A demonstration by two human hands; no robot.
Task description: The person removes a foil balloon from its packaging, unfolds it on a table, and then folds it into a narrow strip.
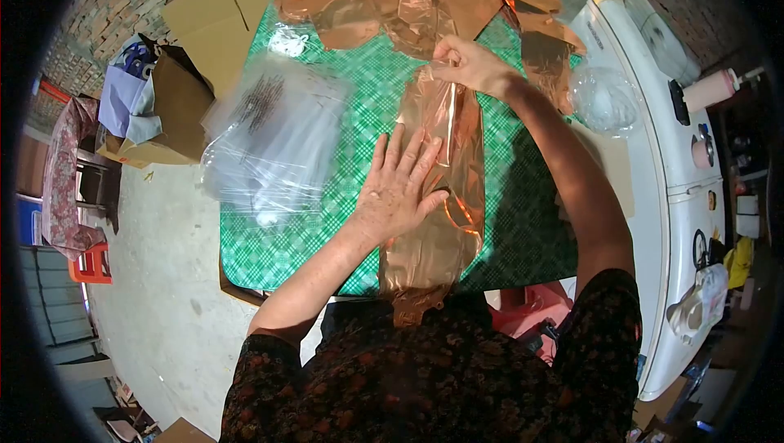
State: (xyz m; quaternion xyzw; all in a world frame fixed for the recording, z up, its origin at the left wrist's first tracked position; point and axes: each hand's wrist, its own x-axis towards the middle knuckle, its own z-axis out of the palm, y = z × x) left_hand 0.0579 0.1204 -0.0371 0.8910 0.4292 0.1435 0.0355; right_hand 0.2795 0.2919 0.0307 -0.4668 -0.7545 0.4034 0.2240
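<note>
A long, flat, copper-coloured foil balloon [433, 259] lies lengthwise on the green checked tablecloth [351, 267], its near end hanging over the table edge towards me. My left hand [396, 182] rests flat on the balloon's left side, fingers spread. At the balloon's far end my right hand [474, 67] is closed in a pinch on its edge, and a fold of foil runs down from there. Beyond that hand, more copper foil balloons [351, 14] lie heaped across the far side of the table. A stack of clear plastic bags [273, 137] sits left of my left hand.
An open cardboard box [175, 108] with paper and blue items stands left of the table. On the right are a crumpled clear plastic bag [606, 100] and a white fridge-like appliance [653, 222] lying along the table. A red stool [91, 265] stands far left.
</note>
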